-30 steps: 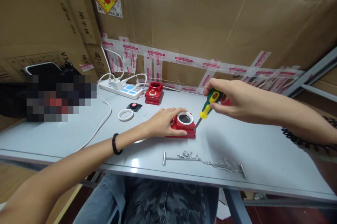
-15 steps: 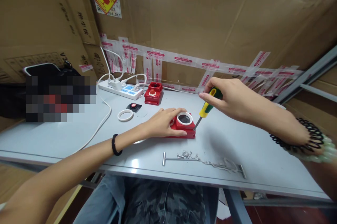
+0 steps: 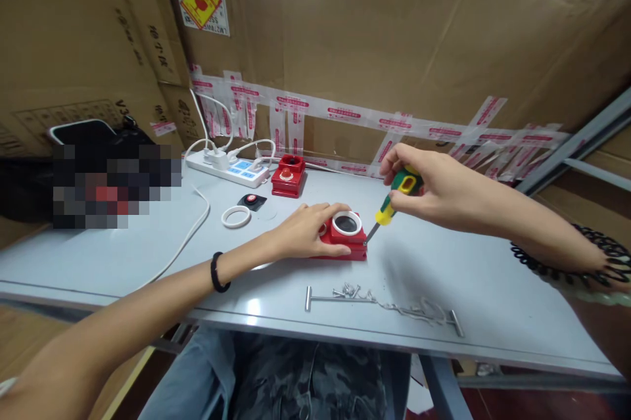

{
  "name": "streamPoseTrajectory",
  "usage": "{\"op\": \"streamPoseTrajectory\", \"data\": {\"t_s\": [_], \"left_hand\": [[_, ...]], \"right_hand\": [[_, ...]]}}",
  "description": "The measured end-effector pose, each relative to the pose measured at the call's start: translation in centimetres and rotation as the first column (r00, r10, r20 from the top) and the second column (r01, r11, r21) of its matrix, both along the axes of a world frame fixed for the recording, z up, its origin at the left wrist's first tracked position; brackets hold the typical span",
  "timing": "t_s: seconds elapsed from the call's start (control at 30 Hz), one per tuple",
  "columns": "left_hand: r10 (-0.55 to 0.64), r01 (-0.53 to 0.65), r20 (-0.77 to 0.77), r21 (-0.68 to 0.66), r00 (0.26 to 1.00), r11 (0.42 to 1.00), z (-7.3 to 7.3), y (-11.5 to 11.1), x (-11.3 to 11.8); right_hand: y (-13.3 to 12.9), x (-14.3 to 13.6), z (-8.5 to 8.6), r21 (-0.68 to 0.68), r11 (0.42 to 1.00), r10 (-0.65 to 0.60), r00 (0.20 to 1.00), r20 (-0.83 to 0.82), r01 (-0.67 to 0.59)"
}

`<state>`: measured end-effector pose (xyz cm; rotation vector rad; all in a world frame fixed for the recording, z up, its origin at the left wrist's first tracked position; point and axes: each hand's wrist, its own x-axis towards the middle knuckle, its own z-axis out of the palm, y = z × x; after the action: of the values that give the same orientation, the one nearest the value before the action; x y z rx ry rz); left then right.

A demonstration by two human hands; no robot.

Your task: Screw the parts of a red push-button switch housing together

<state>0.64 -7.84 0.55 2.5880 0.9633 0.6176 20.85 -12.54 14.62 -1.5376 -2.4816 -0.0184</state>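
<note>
My left hand (image 3: 311,233) is wrapped round a red block-shaped device (image 3: 355,248) lying on the grey table (image 3: 276,282). A white ring (image 3: 346,214) with a dark centre sits on the device's top. My right hand (image 3: 414,180) grips a green and yellow screwdriver (image 3: 385,211) by its handle. The screwdriver is tilted, and its tip meets a screw at the device's right front corner. Screws (image 3: 348,290) lie in a small pile nearer the table's front edge, beside a thin metal rod (image 3: 325,299) with crosspieces and a tangled string (image 3: 419,310).
Farther back are a second red device (image 3: 288,182) and a white power strip (image 3: 241,172) with plugs and cables. A loose white ring (image 3: 236,217) and a black piece (image 3: 252,202) lie left of my left hand. Large cardboard boxes (image 3: 345,39) stand behind the table.
My right hand's fingers have shifted on the screwdriver handle, with the thumb lower and the forefinger lifted more. The handle leans slightly more to the right. My left hand keeps its place.
</note>
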Motion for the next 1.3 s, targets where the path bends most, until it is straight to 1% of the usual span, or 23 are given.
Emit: {"op": "streamPoseTrajectory", "data": {"t_s": [0.07,0.17,0.23,0.4,0.53,0.6,0.73,0.93,1.13,1.3], "left_hand": [[0.003,-0.003,0.003,0.002,1.000,1.000,0.0,0.0,0.0],[0.002,-0.002,0.006,0.000,1.000,1.000,0.1,-0.1,0.0],[0.001,-0.001,0.003,-0.005,1.000,1.000,0.1,-0.1,0.1],[0.004,-0.004,0.002,-0.009,1.000,1.000,0.0,0.0,0.0],[0.011,-0.011,-0.001,0.001,1.000,1.000,0.0,0.0,0.0],[0.011,-0.011,-0.005,-0.004,1.000,1.000,0.0,0.0,0.0],[0.006,-0.006,-0.004,-0.004,1.000,1.000,0.0,0.0,0.0],[0.015,-0.015,-0.009,0.010,1.000,1.000,0.1,-0.1,0.0],[0.013,-0.013,-0.012,0.003,1.000,1.000,0.1,0.0,0.1],[0.011,-0.011,-0.003,0.011,1.000,1.000,0.1,-0.1,0.1]], "right_hand": [[0.0,0.0,0.0,-0.011,1.000,0.006,1.000,0.006,-0.006],[0.0,-0.1,0.0,0.023,0.998,-0.053,0.999,0.004,0.053],[-0.1,-0.1,0.0,0.029,0.997,-0.066,0.998,-0.012,0.066],[-0.3,-0.2,0.0,-0.004,1.000,0.015,1.000,-0.022,-0.015],[-0.2,-0.3,-0.1,0.049,0.997,-0.052,0.998,-0.019,0.053],[-0.1,-0.3,-0.2,0.060,0.997,-0.048,0.998,-0.047,0.051],[-0.2,-0.2,-0.2,-0.005,1.000,0.016,0.995,-0.097,-0.016],[-0.1,-0.3,-0.8,0.071,0.997,-0.019,0.984,-0.178,0.032],[0.1,-0.2,-1.0,0.046,0.999,0.038,0.954,-0.297,-0.025],[0.4,-0.4,-2.2,0.067,0.997,0.058,0.909,-0.413,-0.033]]}}
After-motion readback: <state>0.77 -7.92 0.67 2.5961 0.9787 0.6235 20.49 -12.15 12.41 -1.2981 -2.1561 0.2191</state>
